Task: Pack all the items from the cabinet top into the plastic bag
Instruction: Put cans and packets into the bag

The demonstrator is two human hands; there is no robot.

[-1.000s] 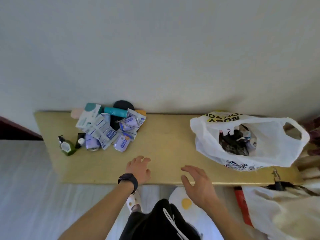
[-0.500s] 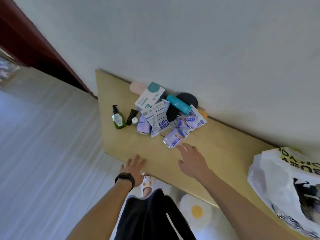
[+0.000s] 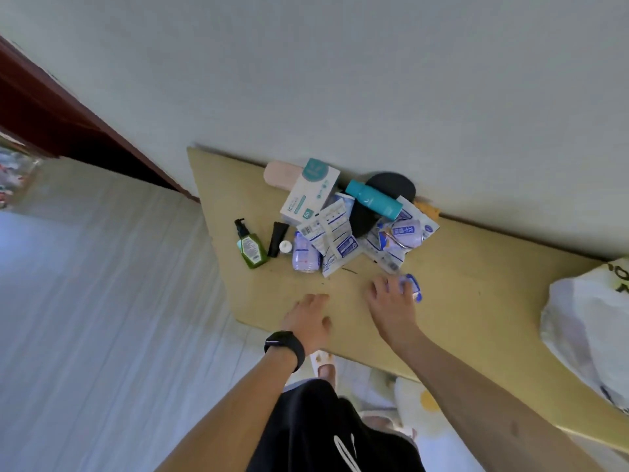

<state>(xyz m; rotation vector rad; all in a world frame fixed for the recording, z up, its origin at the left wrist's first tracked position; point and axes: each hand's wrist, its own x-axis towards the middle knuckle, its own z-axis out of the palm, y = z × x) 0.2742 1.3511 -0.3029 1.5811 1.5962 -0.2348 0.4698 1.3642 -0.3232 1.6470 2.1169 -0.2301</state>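
A pile of items lies on the yellow cabinet top against the wall: a green pump bottle, a black tube, a white-and-teal box, a teal bottle, a purple can and several blue-and-white packets. My right hand grips a small blue-and-white packet just in front of the pile. My left hand, with a black watch on the wrist, rests flat on the cabinet's front edge. The white plastic bag sits at the far right, partly cut off.
A pink case and a black round object lie at the back of the pile by the wall. A dark red door frame stands at the left. Below the cabinet are grey floor and a slipper.
The view has swung further left. My right hand has closed on a small packet from the pile's front and drawn it back. My left hand stays at the front edge.
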